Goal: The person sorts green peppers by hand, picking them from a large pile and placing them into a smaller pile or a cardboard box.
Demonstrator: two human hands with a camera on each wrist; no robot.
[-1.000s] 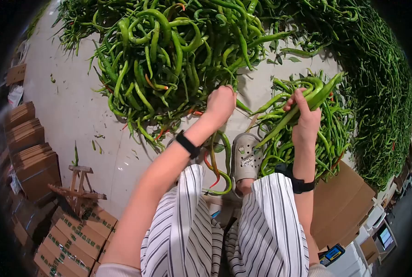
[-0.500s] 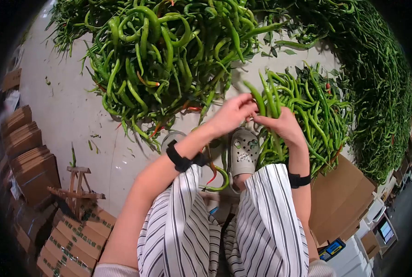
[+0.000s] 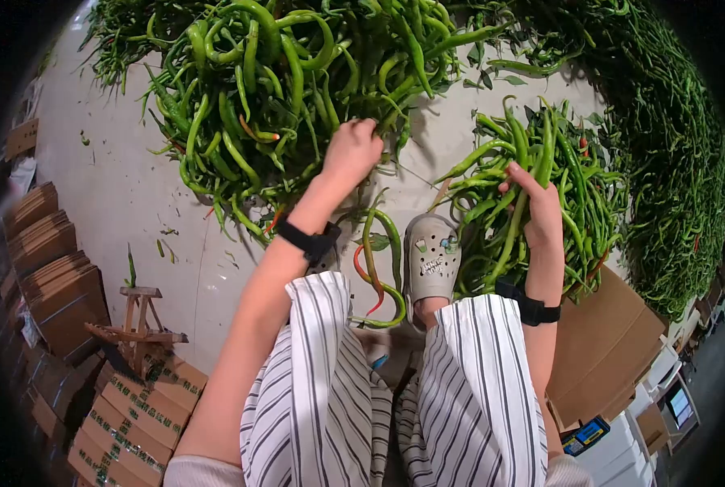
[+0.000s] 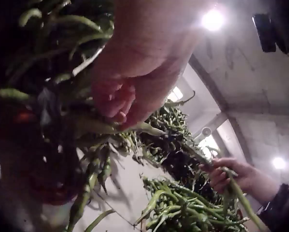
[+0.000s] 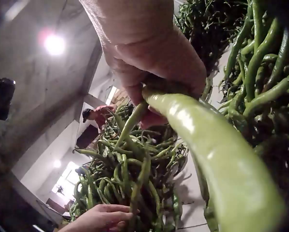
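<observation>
My left hand [image 3: 352, 152] is at the near edge of a large heap of long green chili peppers [image 3: 293, 77]. In the left wrist view its curled fingertips pinch a green pepper [image 4: 151, 129], partly hidden behind the thumb. Over a smaller heap of green peppers [image 3: 577, 231], my right hand [image 3: 539, 209] grips long green peppers, one pointing up past the thumb. A thick, pale green pepper [image 5: 217, 150] in this grip fills the front of the right wrist view. Several loose peppers [image 3: 396, 312], one partly red, lie on the floor between the feet.
A long bank of peppers [image 3: 671, 162] runs along the right. Flattened cardboard [image 3: 606, 349] lies near the right knee. Stacked cartons [image 3: 62, 300], a small wooden stool [image 3: 141, 312] and taped boxes [image 3: 135, 414] stand at left. Another person [image 5: 102, 116] is in the background.
My left hand moved right to meet the right hand and the peppers in it, then went back to the large heap. The right hand swung inward, then returned over the smaller heap.
</observation>
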